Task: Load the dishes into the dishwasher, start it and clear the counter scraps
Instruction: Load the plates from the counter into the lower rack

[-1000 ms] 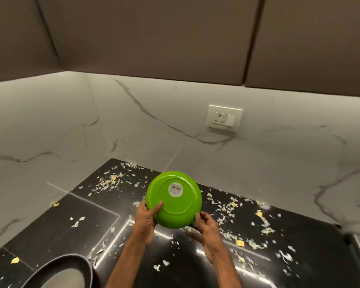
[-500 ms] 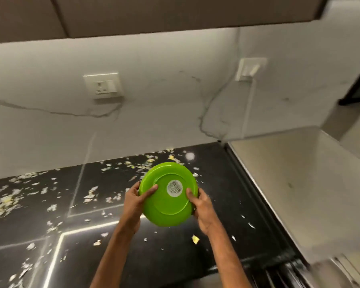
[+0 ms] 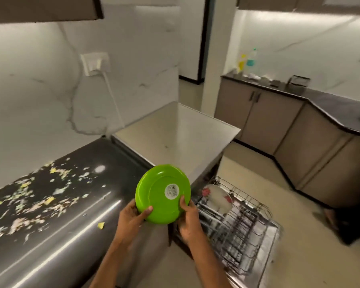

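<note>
I hold a green plate (image 3: 160, 190) upright with its underside and a round white sticker facing me. My left hand (image 3: 133, 217) grips its lower left rim, thumb on the underside. My right hand (image 3: 188, 219) grips the lower right rim. The plate hangs over the counter's end, just left of the dishwasher's pulled-out wire rack (image 3: 237, 229). A white plate with red flowers (image 3: 217, 197) stands in the rack's back part. Pale scraps (image 3: 40, 202) are strewn over the black counter (image 3: 75, 225) to the left.
The dishwasher's flat steel top (image 3: 175, 138) stands beyond the plate. A plug and white cord (image 3: 110, 94) run down the marble wall. Brown cabinets (image 3: 299, 129) under a dark counter with bottles (image 3: 249, 59) line the far right. Tiled floor lies between.
The view has swung right from the scrap-strewn counter corner to the open dishwasher. Both hands have carried the green plate along, keeping their hold on its rim.
</note>
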The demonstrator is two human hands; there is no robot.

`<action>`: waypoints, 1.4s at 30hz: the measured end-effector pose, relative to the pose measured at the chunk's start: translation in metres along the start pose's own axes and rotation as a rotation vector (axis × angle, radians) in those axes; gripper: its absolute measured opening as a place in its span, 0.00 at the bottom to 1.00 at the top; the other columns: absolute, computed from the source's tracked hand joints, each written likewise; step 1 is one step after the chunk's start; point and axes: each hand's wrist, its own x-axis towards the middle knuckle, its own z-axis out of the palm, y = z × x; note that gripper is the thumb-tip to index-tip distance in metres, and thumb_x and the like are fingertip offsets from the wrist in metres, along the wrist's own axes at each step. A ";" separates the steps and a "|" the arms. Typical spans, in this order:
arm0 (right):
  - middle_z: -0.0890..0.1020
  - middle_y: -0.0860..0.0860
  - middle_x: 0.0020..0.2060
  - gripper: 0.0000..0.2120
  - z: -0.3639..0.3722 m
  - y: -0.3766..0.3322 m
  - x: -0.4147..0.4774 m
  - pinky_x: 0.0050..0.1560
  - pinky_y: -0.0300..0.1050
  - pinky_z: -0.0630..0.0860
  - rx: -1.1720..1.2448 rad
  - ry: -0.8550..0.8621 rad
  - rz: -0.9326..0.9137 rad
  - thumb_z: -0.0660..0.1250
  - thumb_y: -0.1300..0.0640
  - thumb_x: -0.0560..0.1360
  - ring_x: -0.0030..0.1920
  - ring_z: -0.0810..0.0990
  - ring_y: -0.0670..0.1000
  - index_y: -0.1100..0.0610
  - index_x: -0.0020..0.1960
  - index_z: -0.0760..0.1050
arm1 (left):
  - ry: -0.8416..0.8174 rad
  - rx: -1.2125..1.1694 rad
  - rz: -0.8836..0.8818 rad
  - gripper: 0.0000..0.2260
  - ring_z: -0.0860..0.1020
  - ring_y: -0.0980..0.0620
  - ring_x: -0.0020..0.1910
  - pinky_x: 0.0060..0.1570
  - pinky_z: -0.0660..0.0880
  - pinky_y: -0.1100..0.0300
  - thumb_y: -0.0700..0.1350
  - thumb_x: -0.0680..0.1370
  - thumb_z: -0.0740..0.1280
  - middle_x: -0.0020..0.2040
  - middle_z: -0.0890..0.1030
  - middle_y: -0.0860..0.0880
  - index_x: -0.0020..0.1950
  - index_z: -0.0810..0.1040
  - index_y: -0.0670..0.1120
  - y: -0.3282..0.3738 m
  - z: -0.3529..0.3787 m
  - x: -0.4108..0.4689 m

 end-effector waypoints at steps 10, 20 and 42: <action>0.80 0.58 0.60 0.33 -0.126 -0.085 0.013 0.52 0.59 0.80 -0.132 -0.085 0.357 0.50 0.28 0.75 0.62 0.79 0.66 0.52 0.64 0.74 | -0.169 0.606 0.291 0.15 0.78 0.58 0.36 0.38 0.74 0.58 0.52 0.67 0.78 0.36 0.82 0.54 0.49 0.79 0.51 -0.019 0.129 -0.005; 0.85 0.62 0.51 0.16 -0.285 -0.211 0.040 0.38 0.55 0.84 -0.254 -0.031 0.340 0.62 0.59 0.81 0.46 0.86 0.61 0.64 0.67 0.72 | -0.280 1.233 0.804 0.13 0.81 0.55 0.39 0.44 0.71 0.65 0.51 0.74 0.60 0.41 0.84 0.57 0.50 0.83 0.54 -0.076 0.316 -0.033; 0.85 0.64 0.50 0.24 -0.419 -0.364 0.156 0.39 0.53 0.84 -0.080 0.073 0.118 0.68 0.74 0.66 0.47 0.85 0.63 0.67 0.62 0.75 | -0.264 0.264 -0.169 0.27 0.79 0.43 0.62 0.54 0.81 0.42 0.45 0.80 0.67 0.69 0.74 0.45 0.76 0.59 0.54 -0.108 0.545 0.068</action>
